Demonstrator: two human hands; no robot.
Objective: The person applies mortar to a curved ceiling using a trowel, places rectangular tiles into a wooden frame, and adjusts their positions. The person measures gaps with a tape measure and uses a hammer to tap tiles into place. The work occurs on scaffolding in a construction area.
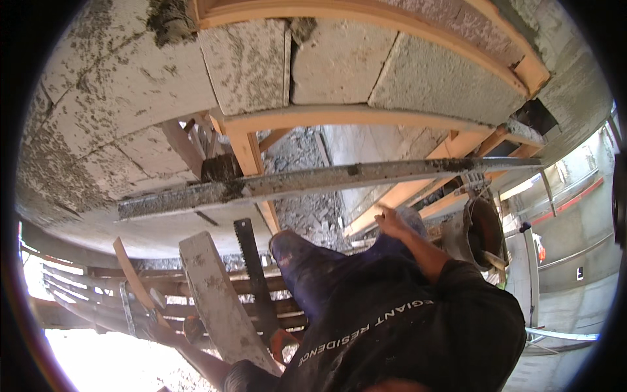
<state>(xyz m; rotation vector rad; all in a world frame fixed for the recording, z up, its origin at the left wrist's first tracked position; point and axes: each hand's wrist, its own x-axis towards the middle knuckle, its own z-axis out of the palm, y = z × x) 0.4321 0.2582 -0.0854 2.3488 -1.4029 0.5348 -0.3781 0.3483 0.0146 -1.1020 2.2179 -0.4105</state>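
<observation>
Low at the left, my left hand (157, 330) is closed around the lower end of a thin wooden strip (133, 274) that points up and away. A small grey piece (159, 298) shows beside the strip; its kind is unclear. My right hand (393, 223) is over my right knee, close to the slanting timber of a window frame (405, 194). Its fingers are curled, and anything inside them is hidden. Between my left arm and left leg stand a mortar-stained board (212, 281) and a dark handsaw (253, 271) with an orange handle, teeth along one edge.
A long mortar-crusted bar (313, 179) crosses in front of the wooden frame opening. Light block wall (245, 65) surrounds the frame. Rubble (313, 202) lies beyond the opening. A dirty round bucket (480, 232) is at my right. Wooden slats (98, 291) run along the left.
</observation>
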